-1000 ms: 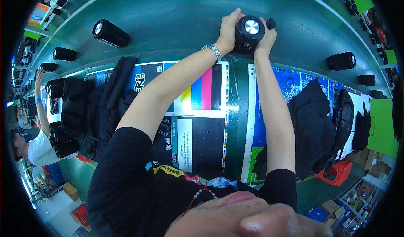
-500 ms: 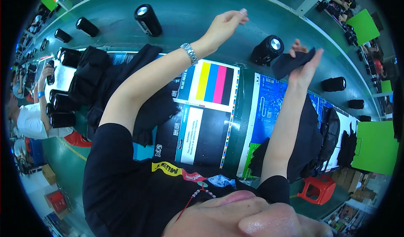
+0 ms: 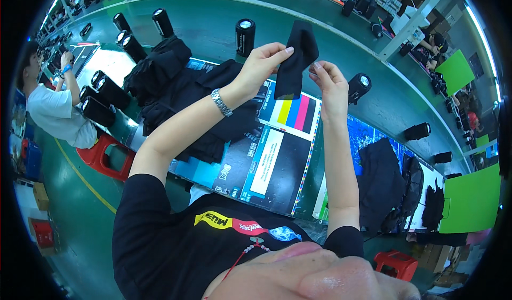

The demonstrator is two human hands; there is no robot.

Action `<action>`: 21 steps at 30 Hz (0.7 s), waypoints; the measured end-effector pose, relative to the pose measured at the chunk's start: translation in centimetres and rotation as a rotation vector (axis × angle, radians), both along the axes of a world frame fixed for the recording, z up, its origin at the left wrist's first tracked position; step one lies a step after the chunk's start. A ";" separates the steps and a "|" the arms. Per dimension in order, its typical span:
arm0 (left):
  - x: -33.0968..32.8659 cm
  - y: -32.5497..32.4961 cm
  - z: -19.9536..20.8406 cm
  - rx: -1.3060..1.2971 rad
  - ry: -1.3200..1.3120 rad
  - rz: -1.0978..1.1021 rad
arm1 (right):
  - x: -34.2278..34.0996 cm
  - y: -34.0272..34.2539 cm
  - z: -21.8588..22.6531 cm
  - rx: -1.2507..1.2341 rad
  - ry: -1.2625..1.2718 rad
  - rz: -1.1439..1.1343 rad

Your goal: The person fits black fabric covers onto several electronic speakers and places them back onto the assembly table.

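A black cloth piece (image 3: 298, 60), folded like a small pouch or sleeve, is held up above the bench in front of me. My left hand (image 3: 261, 69) pinches its left side between thumb and fingers; a metal watch is on that wrist. At the cloth's right edge, my right hand (image 3: 332, 89) has thumb and forefinger closed on the fabric. Just beyond my left hand stands a black cylinder with a silver round end (image 3: 245, 37), like a portable speaker. Another such black cylinder (image 3: 359, 86) sits to the right of my right hand.
Piles of black cloth lie at left (image 3: 181, 105) and right (image 3: 380, 180) on printed sheets (image 3: 266, 164). More black cylinders (image 3: 418, 131) line the green belt (image 3: 205, 20). At left, a co-worker (image 3: 58, 105) sits on a red stool (image 3: 109, 158). A green panel (image 3: 472, 201) stands at right.
The black cloth has moved from my right hand, out by the right cylinder, to the middle between both hands. My left hand, empty before, now grips it. The view has swung somewhat.
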State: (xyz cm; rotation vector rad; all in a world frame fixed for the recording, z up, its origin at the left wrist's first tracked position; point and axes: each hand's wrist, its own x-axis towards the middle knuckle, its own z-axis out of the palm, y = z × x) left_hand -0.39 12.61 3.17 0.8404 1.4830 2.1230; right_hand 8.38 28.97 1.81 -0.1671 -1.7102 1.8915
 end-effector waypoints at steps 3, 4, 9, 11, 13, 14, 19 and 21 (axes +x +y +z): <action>1.0 -2.0 -0.7 0.017 -0.074 0.038 | 0.4 -3.6 0.7 0.030 0.020 0.002; 1.2 -2.5 -1.0 0.022 -0.069 0.045 | 0.4 -4.4 0.9 0.053 0.020 0.002; 2.1 -5.4 -1.8 0.069 -0.053 -0.022 | 0.7 -6.4 0.7 -0.079 0.009 0.109; 2.5 -6.0 -1.7 0.131 -0.147 0.002 | 0.6 -6.1 0.1 -0.150 0.077 0.154; 1.9 -7.0 -2.6 0.304 -0.262 -0.151 | 0.6 -6.1 -0.2 -0.257 0.114 0.246; 1.7 -7.4 -2.8 0.476 -0.383 -0.303 | 0.7 -6.5 -0.3 -0.257 0.118 0.251; 1.9 -8.2 -6.1 0.234 -0.474 -0.188 | 0.7 -8.1 -1.3 -0.280 0.021 0.384; 1.6 -8.6 -6.3 0.154 -0.441 -0.251 | 0.6 -7.9 -1.5 -0.290 0.000 0.385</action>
